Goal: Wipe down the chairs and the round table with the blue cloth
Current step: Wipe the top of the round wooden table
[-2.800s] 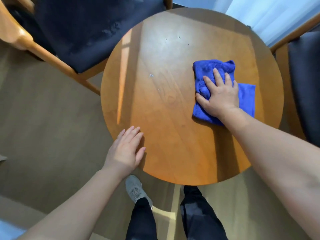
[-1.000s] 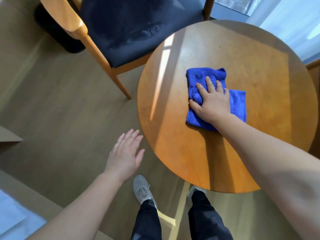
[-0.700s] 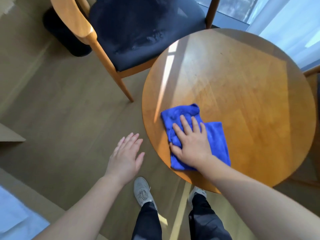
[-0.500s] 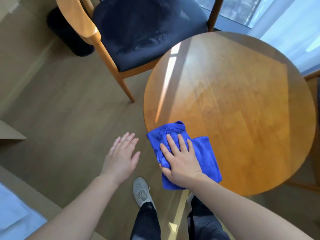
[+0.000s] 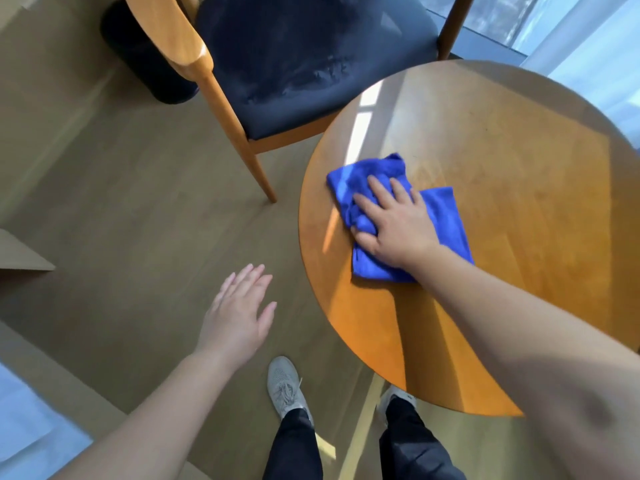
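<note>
The blue cloth (image 5: 446,216) is pressed flat against the round table (image 5: 512,143) by the right hand (image 5: 394,225), whose fingers are laid out nearly straight and slightly spread over the fabric rather than closed round it. The cloth is a soft, napped, microfibre-like fabric, roughly folded into a rectangle, and is bunched into creases under the thumb and forefinger. It is placed on the left part of the tabletop, near the edge. The tabletop is of smooth, glossy, orange-brown wood with a visible grain, and is crossed by a pale strip of sunlight. The left hand (image 5: 239,313) is held over the floor (image 5: 121,202) beside the table, palm down, fingers straight and together, with nothing in it. Beyond the table a chair (image 5: 294,67) is seen (light wooden frame, rounded tapering legs, dark padded seat with faint pale smears). A black cylindrical bin (image 5: 138,60) stands behind it. Grey knitted shoes (image 5: 284,386) and dark trousers are seen below.
</note>
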`<state>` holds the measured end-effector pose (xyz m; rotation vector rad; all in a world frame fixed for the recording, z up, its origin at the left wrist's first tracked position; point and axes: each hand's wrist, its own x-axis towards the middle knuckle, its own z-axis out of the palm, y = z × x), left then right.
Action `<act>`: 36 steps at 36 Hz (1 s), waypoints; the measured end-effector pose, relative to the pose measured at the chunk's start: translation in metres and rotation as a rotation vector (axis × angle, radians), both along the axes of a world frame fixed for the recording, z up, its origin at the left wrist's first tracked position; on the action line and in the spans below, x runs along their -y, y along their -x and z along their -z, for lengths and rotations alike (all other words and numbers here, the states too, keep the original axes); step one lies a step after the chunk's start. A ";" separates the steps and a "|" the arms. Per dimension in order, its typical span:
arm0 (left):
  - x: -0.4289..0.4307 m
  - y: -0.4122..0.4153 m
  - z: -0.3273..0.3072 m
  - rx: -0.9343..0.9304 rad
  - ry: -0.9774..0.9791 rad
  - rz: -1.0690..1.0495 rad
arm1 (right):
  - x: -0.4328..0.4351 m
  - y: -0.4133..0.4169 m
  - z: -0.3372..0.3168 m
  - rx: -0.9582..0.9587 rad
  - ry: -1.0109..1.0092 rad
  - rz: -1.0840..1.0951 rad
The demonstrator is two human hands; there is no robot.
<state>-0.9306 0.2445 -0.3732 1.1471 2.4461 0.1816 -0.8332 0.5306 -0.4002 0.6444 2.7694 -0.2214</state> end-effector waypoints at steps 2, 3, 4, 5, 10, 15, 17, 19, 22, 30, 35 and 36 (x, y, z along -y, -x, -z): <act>0.002 0.004 0.002 -0.007 -0.002 0.000 | -0.021 0.015 0.002 -0.031 -0.031 0.081; 0.002 0.006 0.002 -0.005 0.006 -0.004 | -0.030 0.022 0.002 -0.043 -0.035 0.117; 0.004 0.007 0.003 -0.001 0.016 -0.007 | -0.039 0.029 0.002 -0.045 -0.034 0.149; 0.005 0.009 0.004 -0.003 0.018 -0.007 | -0.046 0.035 0.002 -0.040 -0.037 0.174; 0.009 0.017 0.005 -0.007 0.021 0.009 | -0.055 0.046 0.004 -0.014 -0.062 0.220; 0.008 0.021 0.002 0.002 0.023 0.003 | -0.034 0.043 0.000 0.006 -0.064 0.240; 0.007 0.022 0.000 0.011 0.020 -0.001 | -0.016 0.040 -0.004 0.019 -0.041 0.206; 0.006 0.023 -0.003 0.020 0.020 -0.004 | 0.008 0.035 -0.006 0.025 -0.010 0.143; 0.002 0.028 -0.006 0.034 0.027 0.003 | 0.052 0.027 -0.007 -0.019 0.024 0.028; -0.007 0.041 -0.006 0.038 0.021 0.021 | 0.081 0.024 0.002 -0.023 0.056 -0.162; -0.012 0.049 -0.003 0.037 0.011 0.028 | 0.071 0.034 0.001 0.011 0.056 -0.190; -0.013 0.051 -0.003 0.034 0.010 0.031 | 0.068 0.038 0.001 0.016 0.043 -0.197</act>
